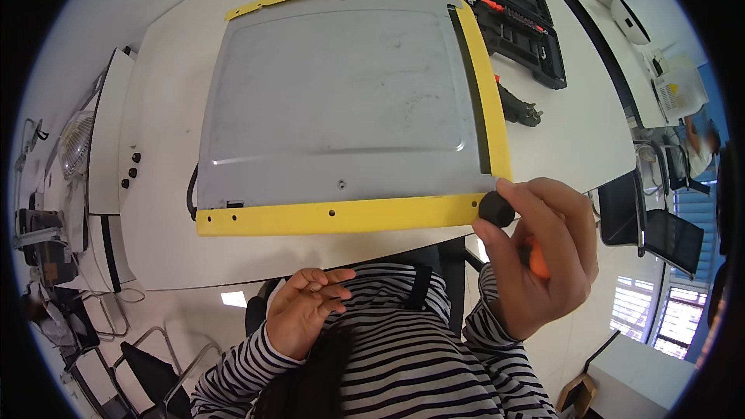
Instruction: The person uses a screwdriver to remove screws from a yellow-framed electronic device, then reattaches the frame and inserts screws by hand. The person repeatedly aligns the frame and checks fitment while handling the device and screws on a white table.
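Note:
A large grey metal panel (334, 93) with yellow metal edges lies flat on the white table. Between the thumb and index finger of my right hand (547, 248) is a black round rubber foot (497, 209), at the near right corner of the yellow edge (403, 212). An orange object (537, 257), partly hidden, sits inside the same hand's curled fingers. My left hand (306, 306) is raised in front of my body, off the panel's near edge. Its fingers are loosely spread with nothing visible in them.
Beyond the panel's right side, a black tool case (516, 19) lies open with an orange-and-black driver and bits inside. Near it is a black cord with a plug (521, 109). Small black round parts (133, 173) and screws rest at the table's left. Chairs (648, 213) stand around.

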Demonstrator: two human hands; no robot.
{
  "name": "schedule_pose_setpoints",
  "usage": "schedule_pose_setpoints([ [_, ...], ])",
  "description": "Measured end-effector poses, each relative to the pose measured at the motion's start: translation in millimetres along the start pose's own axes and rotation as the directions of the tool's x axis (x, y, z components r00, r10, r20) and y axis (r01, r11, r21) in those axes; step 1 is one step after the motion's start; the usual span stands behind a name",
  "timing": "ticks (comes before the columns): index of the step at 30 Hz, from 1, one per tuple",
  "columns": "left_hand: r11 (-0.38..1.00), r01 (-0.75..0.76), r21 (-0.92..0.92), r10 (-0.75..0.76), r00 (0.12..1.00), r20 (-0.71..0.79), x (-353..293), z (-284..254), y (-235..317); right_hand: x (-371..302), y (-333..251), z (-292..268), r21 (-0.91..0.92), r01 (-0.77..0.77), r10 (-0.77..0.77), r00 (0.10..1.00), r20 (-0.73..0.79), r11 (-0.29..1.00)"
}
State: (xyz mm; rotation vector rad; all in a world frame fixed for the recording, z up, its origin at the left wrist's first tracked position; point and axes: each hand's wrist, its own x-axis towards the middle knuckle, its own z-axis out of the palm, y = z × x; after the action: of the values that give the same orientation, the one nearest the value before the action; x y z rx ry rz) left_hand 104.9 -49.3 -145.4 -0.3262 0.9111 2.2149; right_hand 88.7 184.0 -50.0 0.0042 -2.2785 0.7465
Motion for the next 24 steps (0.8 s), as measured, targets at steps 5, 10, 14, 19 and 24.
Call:
schedule_pose_setpoints([
  [5, 0.988, 0.020, 0.150, -0.029, 0.998, 0.058, 0.1, 13.5, 7.0, -0.1, 5.3, 2.3, 0.055, -0.013, 0.012, 1.000, 0.014, 0.998],
  [10, 0.934, 0.011, 0.358, -0.083, 0.979, 0.185, 3.3, 28.4, 13.6, 4.1, 5.1, 1.2, 0.090, -0.070, 0.063, 0.996, 0.070, 0.994],
  [14, 0.896, 0.065, 0.440, -0.220, 0.924, 0.311, 5.8, 35.6, 19.6, 5.9, 6.6, -3.8, 0.114, -0.073, 0.061, 0.993, 0.104, 0.991],
  [19, 0.893, 0.047, 0.448, -0.242, 0.889, 0.388, 9.4, 41.9, 19.8, 8.1, 8.7, -4.9, 0.132, -0.083, 0.064, 0.988, 0.138, 0.988],
  [24, 0.860, -0.172, 0.481, -0.144, 0.822, 0.551, 11.1, 54.0, 32.9, 9.0, 8.7, -4.0, 0.156, -0.103, 0.079, 0.986, 0.148, 0.982],
])
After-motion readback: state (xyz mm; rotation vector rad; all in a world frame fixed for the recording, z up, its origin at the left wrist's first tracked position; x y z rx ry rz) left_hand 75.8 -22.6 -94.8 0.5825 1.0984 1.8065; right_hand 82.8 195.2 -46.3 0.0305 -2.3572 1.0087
